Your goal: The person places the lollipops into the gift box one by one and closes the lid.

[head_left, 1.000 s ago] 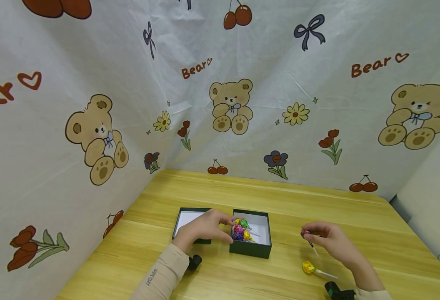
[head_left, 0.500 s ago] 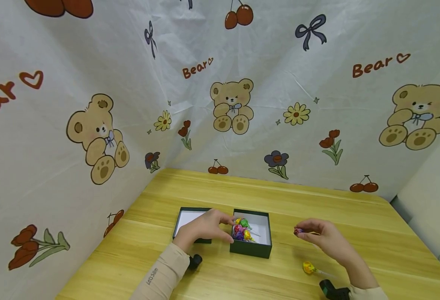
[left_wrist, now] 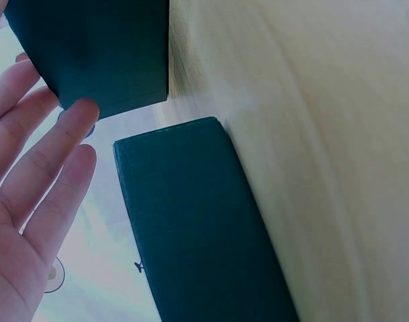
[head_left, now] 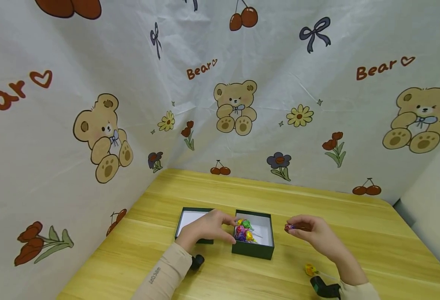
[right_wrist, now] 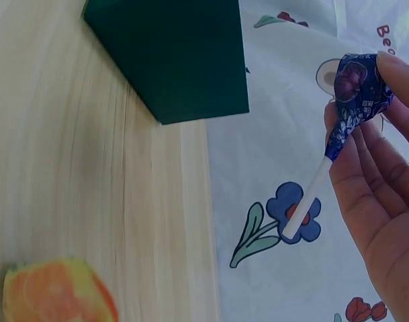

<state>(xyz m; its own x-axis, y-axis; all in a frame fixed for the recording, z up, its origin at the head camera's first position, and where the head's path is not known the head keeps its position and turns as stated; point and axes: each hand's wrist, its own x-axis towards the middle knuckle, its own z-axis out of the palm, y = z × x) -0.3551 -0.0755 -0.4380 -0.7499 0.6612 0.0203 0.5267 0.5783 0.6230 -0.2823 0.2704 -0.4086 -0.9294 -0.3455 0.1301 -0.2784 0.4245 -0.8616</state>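
Observation:
My right hand (head_left: 316,233) pinches a lollipop (head_left: 289,228) by its wrapped head, just right of the dark green box (head_left: 253,251). In the right wrist view this lollipop (right_wrist: 355,90) has a blue-purple wrapper, its white stick pointing down. Several lollipops (head_left: 245,234) in yellow, green, pink and purple wrappers lie along the left side inside the box. My left hand (head_left: 210,227) rests at the box's left side, thumb by the front corner and fingers by the left rim. Its fingers (left_wrist: 39,157) look nearly straight beside the box wall in the left wrist view.
A shallow green lid (head_left: 191,216) with a white inside lies left of the box, partly under my left forearm. A yellow lollipop (head_left: 311,270) lies on the wooden table (head_left: 302,196), near the right wrist's black camera (head_left: 323,288). A bear-printed cloth (head_left: 272,50) stands behind.
My right hand has moved left towards the box, carrying the lollipop away from the yellow one on the table. My left hand stays at the box's side.

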